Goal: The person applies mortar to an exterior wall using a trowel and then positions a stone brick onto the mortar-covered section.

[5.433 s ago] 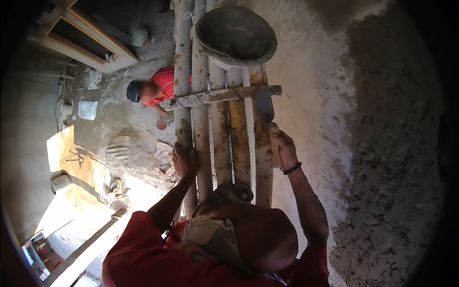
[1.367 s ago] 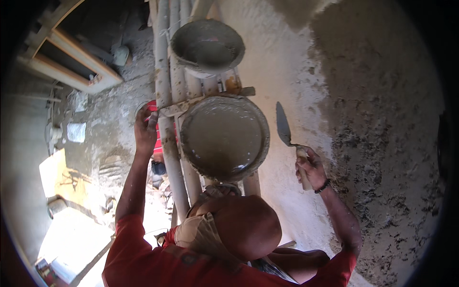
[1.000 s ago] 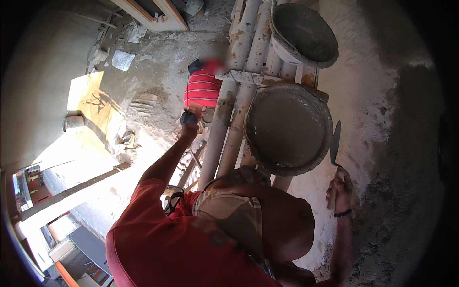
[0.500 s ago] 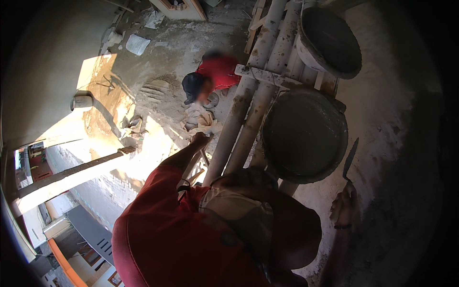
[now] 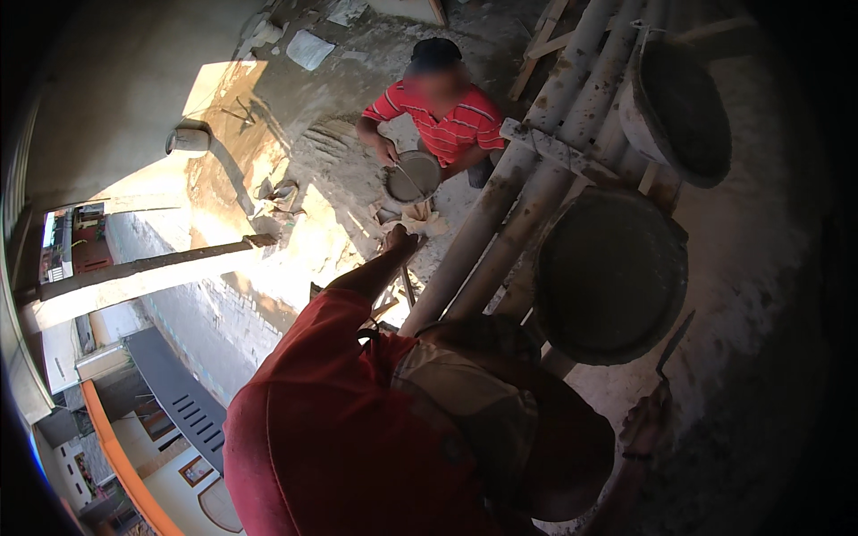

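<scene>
My right hand (image 5: 644,419) grips a trowel (image 5: 672,346) by its handle, with the blade beside the right rim of a round basin of grey wet mortar (image 5: 609,272). This basin rests on long pale poles (image 5: 474,255) tied to a crosspiece (image 5: 523,135). A second mortar basin (image 5: 679,121) sits farther along the poles. My left hand (image 5: 398,239) reaches down past the poles' left side, small and partly indistinct, so its grip is unclear. Beneath it a co-worker in a red striped shirt and dark cap (image 5: 447,129) holds a smaller round container of grey mix (image 5: 411,177).
A dusty, sunlit floor (image 5: 326,165) lies below, with a tipped pail (image 5: 188,140), a white sack (image 5: 309,52) and scraps. A long ledge (image 5: 152,263) runs on the left, with roofs (image 5: 179,397) beyond. A rough plastered wall (image 5: 742,286) is at my right.
My view has swung left. The nearer basin has appeared on the poles since the oldest frame. The co-worker below has risen and raised the small container. My left hand left the poles and moved outward.
</scene>
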A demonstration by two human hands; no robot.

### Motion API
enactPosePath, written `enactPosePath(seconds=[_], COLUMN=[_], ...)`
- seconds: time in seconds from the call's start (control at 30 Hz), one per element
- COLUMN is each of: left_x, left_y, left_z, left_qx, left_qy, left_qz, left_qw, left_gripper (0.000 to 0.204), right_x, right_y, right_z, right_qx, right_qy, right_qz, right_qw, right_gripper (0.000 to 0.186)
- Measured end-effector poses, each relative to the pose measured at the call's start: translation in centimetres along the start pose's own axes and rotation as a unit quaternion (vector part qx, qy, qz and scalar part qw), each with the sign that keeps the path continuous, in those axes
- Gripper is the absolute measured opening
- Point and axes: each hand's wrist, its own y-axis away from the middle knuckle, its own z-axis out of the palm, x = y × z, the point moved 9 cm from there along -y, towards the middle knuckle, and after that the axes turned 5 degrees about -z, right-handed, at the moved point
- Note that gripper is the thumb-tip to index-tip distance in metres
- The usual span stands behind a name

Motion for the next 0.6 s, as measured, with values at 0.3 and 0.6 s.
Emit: enactPosePath(seconds=[0.3,0.6], left_x=[-0.8,7.7], left_y=[-4.8,-6.0], left_z=[-4.8,-1.7], left_qx=[0.061,-0.082], left_qy=[0.384,0.528], left_qz=[-0.129,-0.115], left_qw=[0.912,0.837], left_gripper=[0.082,0.071], right_x=[3.7,1.9], right_y=[-1.5,-1.4], right_z=[-2.0,-1.0], right_qx=[-0.018,-0.029], right_qy=[-0.082,-0.058], right_qz=[0.018,-0.037], right_qw=[0.996,0.997], right_gripper=[0.047,0.044])
